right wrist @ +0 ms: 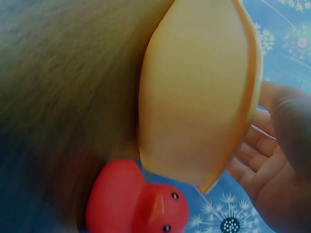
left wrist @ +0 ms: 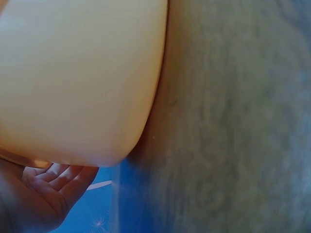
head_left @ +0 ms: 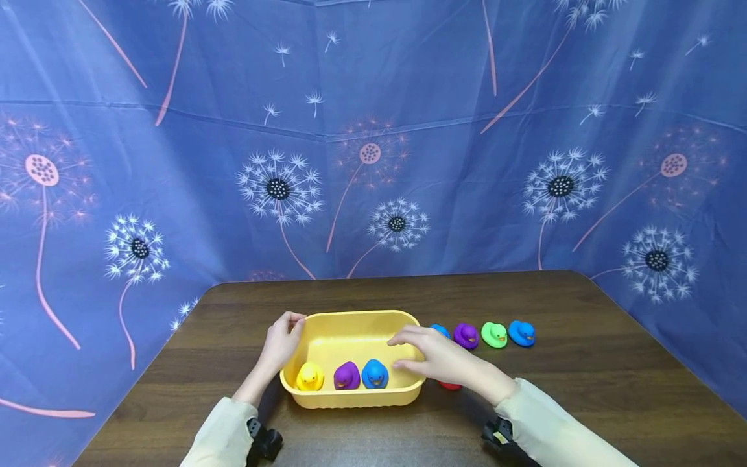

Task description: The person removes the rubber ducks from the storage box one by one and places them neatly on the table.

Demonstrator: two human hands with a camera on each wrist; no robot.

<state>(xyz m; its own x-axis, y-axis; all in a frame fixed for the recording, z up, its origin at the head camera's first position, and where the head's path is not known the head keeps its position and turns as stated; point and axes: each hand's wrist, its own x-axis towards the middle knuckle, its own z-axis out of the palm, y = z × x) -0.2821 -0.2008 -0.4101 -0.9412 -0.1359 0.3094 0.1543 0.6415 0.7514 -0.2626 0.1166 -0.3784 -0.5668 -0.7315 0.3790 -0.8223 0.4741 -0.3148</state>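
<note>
A yellow plastic bin [head_left: 350, 398] sits on the table with a yellow duck [head_left: 310, 377], a purple duck [head_left: 347, 376] and a blue duck [head_left: 375, 374] along its near side. My left hand [head_left: 282, 340] holds the bin's rim at the far left corner; in the left wrist view its fingers [left wrist: 73, 183] lie along the outer wall. Over the right end of the bin hovers my right hand [head_left: 438, 355], thumb and fingers spread apart with nothing between them. Beneath it, a red duck [right wrist: 121, 201] stands just outside the bin, mostly hidden in the head view.
Right of the bin, a row holds a partly hidden blue duck [head_left: 440, 331], a purple duck [head_left: 466, 336], a green duck [head_left: 495, 335] and another blue duck [head_left: 522, 333]. A blue dandelion-print cloth [head_left: 467, 181] hangs behind the brown wooden table [head_left: 607, 389].
</note>
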